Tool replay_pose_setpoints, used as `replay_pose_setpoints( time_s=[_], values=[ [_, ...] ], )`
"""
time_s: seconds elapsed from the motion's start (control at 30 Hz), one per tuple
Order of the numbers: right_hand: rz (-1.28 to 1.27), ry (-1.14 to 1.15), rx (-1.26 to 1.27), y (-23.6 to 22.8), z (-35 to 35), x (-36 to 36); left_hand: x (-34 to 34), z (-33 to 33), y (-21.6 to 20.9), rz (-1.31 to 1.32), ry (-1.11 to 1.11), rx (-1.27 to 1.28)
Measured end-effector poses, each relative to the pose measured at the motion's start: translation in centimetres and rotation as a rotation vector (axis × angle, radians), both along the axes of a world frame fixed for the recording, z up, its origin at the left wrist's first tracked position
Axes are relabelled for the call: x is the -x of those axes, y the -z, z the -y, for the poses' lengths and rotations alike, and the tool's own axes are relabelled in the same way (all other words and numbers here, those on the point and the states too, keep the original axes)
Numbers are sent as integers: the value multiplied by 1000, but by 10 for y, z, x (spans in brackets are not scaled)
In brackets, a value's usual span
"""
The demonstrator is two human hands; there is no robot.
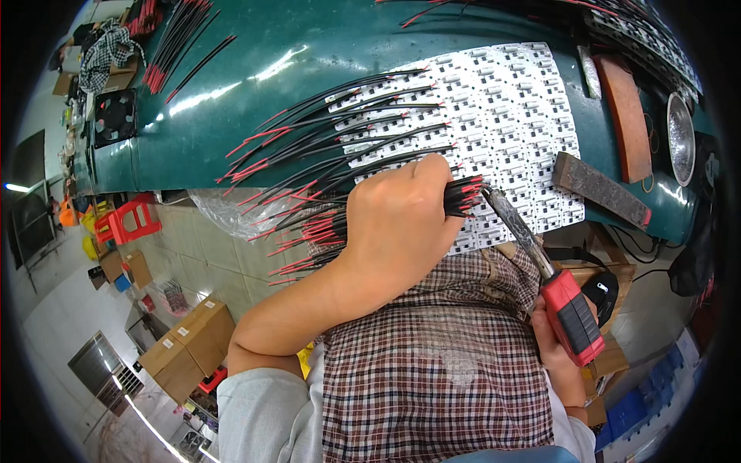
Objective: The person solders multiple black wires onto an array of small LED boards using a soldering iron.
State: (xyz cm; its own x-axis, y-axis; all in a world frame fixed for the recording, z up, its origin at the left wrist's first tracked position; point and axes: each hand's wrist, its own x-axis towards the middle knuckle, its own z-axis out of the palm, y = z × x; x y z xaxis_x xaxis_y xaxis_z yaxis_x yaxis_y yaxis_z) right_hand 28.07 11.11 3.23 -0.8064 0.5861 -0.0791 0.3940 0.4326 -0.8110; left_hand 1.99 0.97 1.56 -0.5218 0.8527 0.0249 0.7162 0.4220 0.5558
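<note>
My left hand (403, 220) is closed around a bundle of black wires (461, 197) with red ends, held over the near edge of a white circuit board panel (532, 116). In my right hand (549, 339), partly hidden behind the red and black handle, is a soldering iron (573, 316). Its bent tip is right at the red ends of the bundle; whether they touch I cannot tell. Several black wires (340, 127) with red ends run from the left side of the panel, which carries rows of small components.
On the green table (208, 92), more black wires (181, 46) lie at the far left, near a black fan (115, 118). To the right are a dark bar (602, 189), a reddish-brown block (624, 119) and a metal bowl (681, 139). A red stool (130, 220) and cardboard boxes (187, 347) stand at left.
</note>
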Motion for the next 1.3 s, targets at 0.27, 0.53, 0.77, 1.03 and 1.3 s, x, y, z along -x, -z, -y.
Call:
replay_pose_setpoints(
  time_s=[0.27,0.53,0.77,1.03,1.3],
  values=[
    [9,-65,2,-1,-2,-2,8,-2,-3,107,16,-34],
    [-26,-96,-21,0,-4,2,10,-5,-6,113,34,-11],
    [-54,-56,-114,3,0,-6,7,-6,-5,101,25,-16],
    [-22,43,-63,13,11,-32,10,-4,-10,226,28,-87],
    [32,42,39,10,9,-35,13,2,-7,82,58,-57]
  ],
)
